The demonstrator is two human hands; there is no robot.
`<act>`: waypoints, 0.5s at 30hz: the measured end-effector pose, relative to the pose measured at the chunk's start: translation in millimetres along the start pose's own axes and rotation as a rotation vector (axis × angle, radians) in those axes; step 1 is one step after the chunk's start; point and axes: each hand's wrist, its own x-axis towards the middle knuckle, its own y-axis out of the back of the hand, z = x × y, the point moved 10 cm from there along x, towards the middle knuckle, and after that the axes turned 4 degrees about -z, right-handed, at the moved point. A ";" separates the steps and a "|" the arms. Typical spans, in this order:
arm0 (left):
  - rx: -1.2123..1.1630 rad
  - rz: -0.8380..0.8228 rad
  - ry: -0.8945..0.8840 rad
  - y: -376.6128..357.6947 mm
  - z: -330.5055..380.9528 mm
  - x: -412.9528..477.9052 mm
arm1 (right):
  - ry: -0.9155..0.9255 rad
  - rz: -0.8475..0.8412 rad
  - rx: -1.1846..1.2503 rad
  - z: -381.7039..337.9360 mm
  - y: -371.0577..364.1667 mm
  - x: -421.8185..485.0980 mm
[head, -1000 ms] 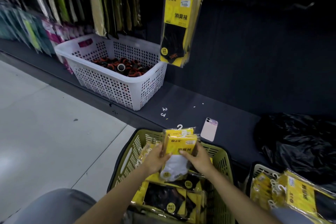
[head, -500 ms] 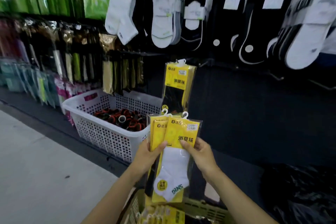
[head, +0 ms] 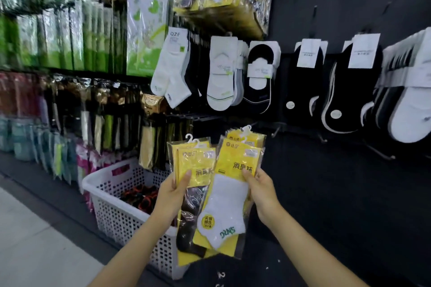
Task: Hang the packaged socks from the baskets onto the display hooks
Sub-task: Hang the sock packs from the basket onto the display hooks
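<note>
The left hand (head: 172, 196) pinches the black-sock packs (head: 191, 207) and the right hand (head: 261, 191) the white-sock packs (head: 229, 202), fingers curled round each, low before the display. Level one plastic hanger (head: 246, 128), then thread it squarely onto the bare display hook (head: 277, 130) just right.

Black display wall (head: 338, 2) fills the right side, dim up there. Pale glossy floor (head: 28, 251) lower left, meeting a dark base ledge (head: 53, 196). Green packets (head: 58, 42) hang blurred upper left; white ankle socks (head: 170, 72) and black liner socks (head: 303, 91) hang mid-wall.
</note>
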 end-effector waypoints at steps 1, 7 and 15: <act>0.006 0.031 0.008 6.9 -3.5 7.5 | 0.007 0.049 -0.013 -3.1 8.1 8.6; 0.083 0.103 -0.024 22.3 -3.6 33.3 | 0.039 0.120 -0.138 -12.4 24.6 51.1; 0.103 0.138 -0.055 19.1 -11.1 56.8 | 0.077 0.125 -0.301 5.8 26.0 93.5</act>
